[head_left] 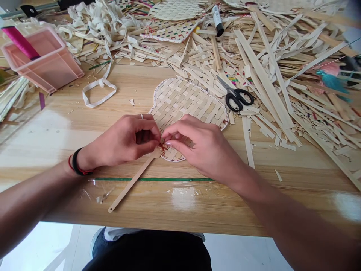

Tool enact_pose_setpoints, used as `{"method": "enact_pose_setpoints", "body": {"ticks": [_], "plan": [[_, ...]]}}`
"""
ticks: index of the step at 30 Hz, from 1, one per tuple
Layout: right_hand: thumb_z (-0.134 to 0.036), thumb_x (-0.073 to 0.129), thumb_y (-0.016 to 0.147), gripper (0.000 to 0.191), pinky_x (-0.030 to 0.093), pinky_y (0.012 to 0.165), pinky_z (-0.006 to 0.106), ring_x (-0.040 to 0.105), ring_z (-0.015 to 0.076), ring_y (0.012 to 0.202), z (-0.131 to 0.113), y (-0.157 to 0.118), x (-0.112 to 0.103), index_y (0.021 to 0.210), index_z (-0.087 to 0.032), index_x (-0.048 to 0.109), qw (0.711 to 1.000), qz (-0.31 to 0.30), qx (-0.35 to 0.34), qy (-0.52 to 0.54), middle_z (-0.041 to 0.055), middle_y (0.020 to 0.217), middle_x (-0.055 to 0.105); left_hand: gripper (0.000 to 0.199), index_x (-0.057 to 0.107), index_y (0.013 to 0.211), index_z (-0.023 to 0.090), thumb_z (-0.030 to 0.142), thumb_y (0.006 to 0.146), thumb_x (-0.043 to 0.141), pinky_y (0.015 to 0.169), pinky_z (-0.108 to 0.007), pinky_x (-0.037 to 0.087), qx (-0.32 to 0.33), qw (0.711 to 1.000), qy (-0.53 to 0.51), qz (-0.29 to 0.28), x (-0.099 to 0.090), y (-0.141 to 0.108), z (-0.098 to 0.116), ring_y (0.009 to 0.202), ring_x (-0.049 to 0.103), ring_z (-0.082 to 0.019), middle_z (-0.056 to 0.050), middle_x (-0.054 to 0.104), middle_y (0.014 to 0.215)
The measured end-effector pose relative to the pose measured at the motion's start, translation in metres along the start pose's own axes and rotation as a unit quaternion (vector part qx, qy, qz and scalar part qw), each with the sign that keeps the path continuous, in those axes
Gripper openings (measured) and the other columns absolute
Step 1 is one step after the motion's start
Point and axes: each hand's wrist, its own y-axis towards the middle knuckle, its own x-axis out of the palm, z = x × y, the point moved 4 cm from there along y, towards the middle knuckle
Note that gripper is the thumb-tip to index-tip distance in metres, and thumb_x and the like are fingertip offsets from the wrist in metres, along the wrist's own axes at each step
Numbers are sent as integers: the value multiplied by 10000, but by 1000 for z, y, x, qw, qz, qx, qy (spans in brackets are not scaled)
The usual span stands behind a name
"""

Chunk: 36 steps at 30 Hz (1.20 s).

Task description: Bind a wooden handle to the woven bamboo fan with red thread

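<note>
A woven fan (188,99) of pale strips with a stitched edge lies flat on the table, its flat wooden handle (131,184) pointing toward the front left. Where handle and weave meet, a small tangle of red thread (163,147) shows. My left hand (131,137), with a ring on one finger, pinches at this thread from the left. From the right, my right hand (194,139) has thumb and forefinger pinched at the same red thread. The fingertips of both hands nearly touch. Part of the fan is hidden under my hands.
Black-handled scissors (238,99) lie right of the fan. A pink bin (47,64) stands at the far left, near a loop of white ribbon (99,92). Loose strips (265,75), a glue stick (217,19) and another woven piece (172,30) cover the back. A green strip (175,179) lies in front.
</note>
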Motion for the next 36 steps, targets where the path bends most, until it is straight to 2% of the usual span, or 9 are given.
{"method": "enact_pose_setpoints", "body": {"ticks": [17, 30, 36], "plan": [[30, 572, 974, 255, 524, 839, 335, 672, 194, 969, 1, -1, 3, 994, -206, 664, 999, -23, -9, 26, 26, 957, 747, 140, 791, 922, 178, 156, 947, 655, 703, -257, 473, -2, 1000, 4, -8, -1, 0, 3, 736, 626, -125, -25, 719, 862], [8, 612, 975, 230, 532, 812, 316, 680, 167, 894, 0, -1, 2, 950, -207, 691, 1000, -2, -16, 22, 5, 910, 757, 140, 791, 926, 195, 172, 962, 658, 746, -263, 491, -9, 1000, -16, -19, -1, 0, 0, 785, 647, -136, -32, 724, 903], [-27, 649, 968, 194, 545, 780, 302, 693, 147, 825, 1, -2, 3, 944, -213, 700, 999, 2, 23, 35, -8, 909, 764, 135, 793, 940, 191, 172, 962, 661, 732, -258, 483, -9, 999, -24, -21, -2, 0, 1, 775, 644, -133, -31, 725, 891]]}}
